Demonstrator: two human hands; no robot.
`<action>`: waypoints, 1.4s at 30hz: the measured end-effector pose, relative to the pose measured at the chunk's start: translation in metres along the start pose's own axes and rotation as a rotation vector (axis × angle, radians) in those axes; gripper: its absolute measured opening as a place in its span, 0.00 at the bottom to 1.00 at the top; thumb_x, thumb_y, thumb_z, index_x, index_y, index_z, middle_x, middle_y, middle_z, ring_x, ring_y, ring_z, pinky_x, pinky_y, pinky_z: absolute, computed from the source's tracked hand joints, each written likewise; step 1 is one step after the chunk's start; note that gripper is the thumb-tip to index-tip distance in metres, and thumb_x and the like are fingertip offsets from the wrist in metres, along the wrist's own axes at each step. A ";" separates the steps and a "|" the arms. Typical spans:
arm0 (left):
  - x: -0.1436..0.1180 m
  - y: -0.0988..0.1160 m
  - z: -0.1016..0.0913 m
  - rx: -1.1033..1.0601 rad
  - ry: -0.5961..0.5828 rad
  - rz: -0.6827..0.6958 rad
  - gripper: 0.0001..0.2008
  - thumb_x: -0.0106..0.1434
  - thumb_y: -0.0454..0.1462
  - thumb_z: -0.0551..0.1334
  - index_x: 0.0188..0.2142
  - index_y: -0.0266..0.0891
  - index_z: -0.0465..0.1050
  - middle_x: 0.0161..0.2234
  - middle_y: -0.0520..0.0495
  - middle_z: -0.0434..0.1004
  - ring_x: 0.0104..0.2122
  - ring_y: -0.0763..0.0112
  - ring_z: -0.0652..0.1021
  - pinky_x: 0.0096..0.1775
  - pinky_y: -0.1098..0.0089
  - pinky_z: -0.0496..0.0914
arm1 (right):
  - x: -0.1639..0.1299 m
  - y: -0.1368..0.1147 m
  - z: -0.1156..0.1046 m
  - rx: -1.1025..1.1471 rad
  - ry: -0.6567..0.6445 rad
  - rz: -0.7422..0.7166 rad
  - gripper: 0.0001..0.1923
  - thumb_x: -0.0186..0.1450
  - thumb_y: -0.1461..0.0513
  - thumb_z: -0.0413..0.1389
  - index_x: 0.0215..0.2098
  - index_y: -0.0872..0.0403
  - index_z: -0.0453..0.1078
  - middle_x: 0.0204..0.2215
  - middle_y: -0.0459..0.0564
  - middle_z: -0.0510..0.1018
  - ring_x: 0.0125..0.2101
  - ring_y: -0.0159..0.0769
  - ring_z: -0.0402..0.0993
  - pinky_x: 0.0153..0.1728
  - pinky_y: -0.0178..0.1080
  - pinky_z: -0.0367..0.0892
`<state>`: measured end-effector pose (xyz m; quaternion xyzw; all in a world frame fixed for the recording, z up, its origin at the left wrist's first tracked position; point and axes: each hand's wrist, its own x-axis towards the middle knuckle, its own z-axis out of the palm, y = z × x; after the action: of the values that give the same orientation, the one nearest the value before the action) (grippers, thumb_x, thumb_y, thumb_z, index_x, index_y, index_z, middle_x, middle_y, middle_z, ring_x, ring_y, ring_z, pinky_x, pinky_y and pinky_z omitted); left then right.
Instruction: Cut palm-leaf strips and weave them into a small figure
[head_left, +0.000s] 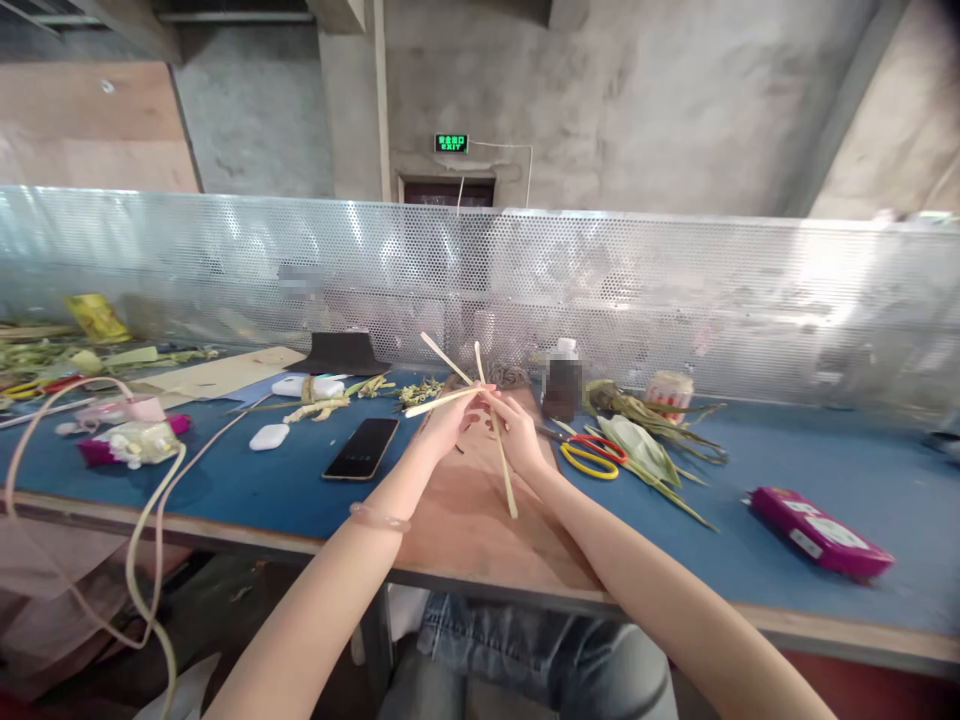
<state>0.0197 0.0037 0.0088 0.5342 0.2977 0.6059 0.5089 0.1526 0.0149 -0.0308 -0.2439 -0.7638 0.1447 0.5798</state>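
Observation:
Pale flat plant strips (pixel 504 465) cross one another between my two hands, their free ends sticking out up, left and down. My left hand (pixel 450 420) has its fingers closed on the crossing from the left; a bracelet (pixel 380 517) is on that wrist. From the right, my right hand (pixel 517 428) pinches the same crossing, fingertips touching those of the left. Both hands are above a brown board (pixel 487 525) on the table. Scissors (pixel 592 455) with red and yellow handles lie just right of my right hand.
On the blue table (pixel 262 500), a phone (pixel 362 449) and a white case (pixel 268 437) lie at left, near a looped cable (pixel 131 570). Leaves (pixel 641 450), a dark bottle (pixel 562 385) and a magenta pack (pixel 817 533) are at right. A perforated metal screen (pixel 637 290) stands behind.

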 end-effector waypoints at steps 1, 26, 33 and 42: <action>0.000 0.000 0.001 0.003 0.009 0.016 0.14 0.53 0.43 0.64 0.36 0.36 0.77 0.36 0.42 0.77 0.30 0.74 0.74 0.28 0.75 0.64 | 0.000 0.000 0.001 0.009 0.011 0.016 0.26 0.61 0.68 0.45 0.56 0.49 0.64 0.41 0.53 0.71 0.35 0.35 0.69 0.35 0.37 0.69; -0.003 -0.002 -0.002 0.282 0.000 0.151 0.17 0.53 0.46 0.63 0.38 0.37 0.76 0.31 0.46 0.76 0.24 0.75 0.71 0.25 0.75 0.64 | -0.003 -0.007 0.007 0.146 0.128 0.150 0.13 0.63 0.59 0.46 0.46 0.53 0.60 0.32 0.48 0.74 0.27 0.33 0.71 0.30 0.36 0.67; -0.006 0.002 0.003 0.175 -0.037 0.085 0.17 0.52 0.46 0.63 0.35 0.35 0.75 0.25 0.47 0.73 0.22 0.74 0.71 0.24 0.73 0.66 | -0.003 -0.016 0.001 -0.024 0.058 0.021 0.09 0.63 0.65 0.45 0.31 0.54 0.66 0.27 0.46 0.69 0.25 0.31 0.66 0.29 0.34 0.65; -0.009 0.008 0.005 0.081 -0.053 0.063 0.13 0.53 0.44 0.63 0.30 0.35 0.73 0.24 0.46 0.72 0.20 0.73 0.71 0.22 0.72 0.66 | -0.002 -0.021 0.003 0.066 0.035 0.024 0.18 0.65 0.64 0.44 0.51 0.51 0.65 0.37 0.51 0.70 0.22 0.27 0.67 0.27 0.34 0.68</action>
<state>0.0213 -0.0082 0.0137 0.5793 0.2916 0.5946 0.4752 0.1456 -0.0036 -0.0230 -0.2363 -0.7453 0.1727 0.5990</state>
